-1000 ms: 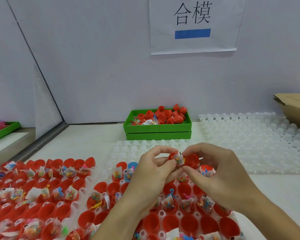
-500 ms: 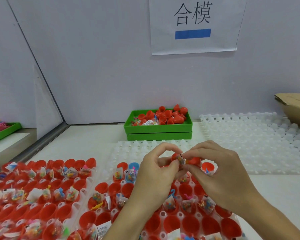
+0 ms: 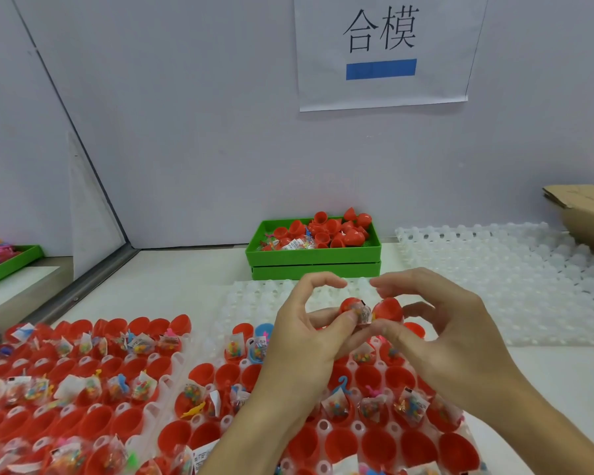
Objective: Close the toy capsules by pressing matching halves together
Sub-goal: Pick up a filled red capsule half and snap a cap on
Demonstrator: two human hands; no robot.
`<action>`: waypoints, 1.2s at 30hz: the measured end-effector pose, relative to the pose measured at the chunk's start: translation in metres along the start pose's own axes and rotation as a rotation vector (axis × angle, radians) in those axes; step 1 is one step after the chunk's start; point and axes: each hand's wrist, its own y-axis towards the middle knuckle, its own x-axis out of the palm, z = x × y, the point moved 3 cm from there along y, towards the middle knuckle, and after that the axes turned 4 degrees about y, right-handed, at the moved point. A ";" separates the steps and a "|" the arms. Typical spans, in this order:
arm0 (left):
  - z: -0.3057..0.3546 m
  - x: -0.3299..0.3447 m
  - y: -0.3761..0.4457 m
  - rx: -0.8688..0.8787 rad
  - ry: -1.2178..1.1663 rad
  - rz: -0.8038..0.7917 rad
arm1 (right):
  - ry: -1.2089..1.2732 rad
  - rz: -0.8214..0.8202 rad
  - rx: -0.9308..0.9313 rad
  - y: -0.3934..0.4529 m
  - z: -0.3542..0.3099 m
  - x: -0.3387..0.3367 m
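The paper sign on the far wall reads "合模" above a solid blue bar. The small printed labels on the toy packets are too small for me to read.

My left hand pinches a red capsule half between thumb and fingers, with a clear toy packet stuffed in it and sticking out toward the right. My right hand grips the matching red half with curled fingers, its index arched over the top. The two halves sit side by side, nearly touching, with the packet wedged between them, so the capsule is not closed. I hold them above the far end of the near tray of red halves, many of which carry toy packets. One blue half sits in that tray just left of my left hand.

A second tray of filled red halves lies to the left on the white surface. A stack of green bins heaped with loose red halves stands by the far wall. Empty translucent trays spread to the right, and a cardboard box sits at the far right edge.
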 end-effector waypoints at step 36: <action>0.006 0.005 -0.003 0.197 0.221 0.014 | 0.192 0.087 0.018 0.002 -0.001 0.001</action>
